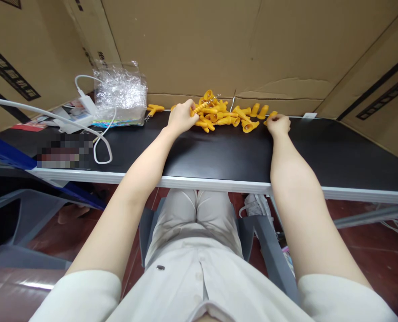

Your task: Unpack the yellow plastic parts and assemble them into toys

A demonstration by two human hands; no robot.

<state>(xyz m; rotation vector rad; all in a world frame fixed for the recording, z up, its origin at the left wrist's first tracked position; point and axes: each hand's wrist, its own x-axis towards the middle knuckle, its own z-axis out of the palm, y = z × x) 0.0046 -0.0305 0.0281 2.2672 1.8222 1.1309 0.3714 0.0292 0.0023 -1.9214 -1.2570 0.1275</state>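
Note:
My left hand (181,118) is closed at the left side of a pile of yellow plastic parts (219,117). A yellow twisted, screw-like piece (201,108) sticks out from its fingertips over the pile. At the pile's right, my right hand (279,124) pinches a small yellow plastic cone (271,115), largely covered by the fingers. Just left of it, two yellow cones (262,112) stand upright in a row. A flared yellow piece (249,126) lies at the pile's front. Left of my left hand rests a yellow T-shaped handle (155,108) with a thin metal piece attached.
A clear plastic package (120,96) stands at the back left of the black table (215,156). A white cable (103,156) loops beside it near a white adapter (89,103). Cardboard walls (199,49) enclose the back and sides. A small white piece (309,115) lies at the back right.

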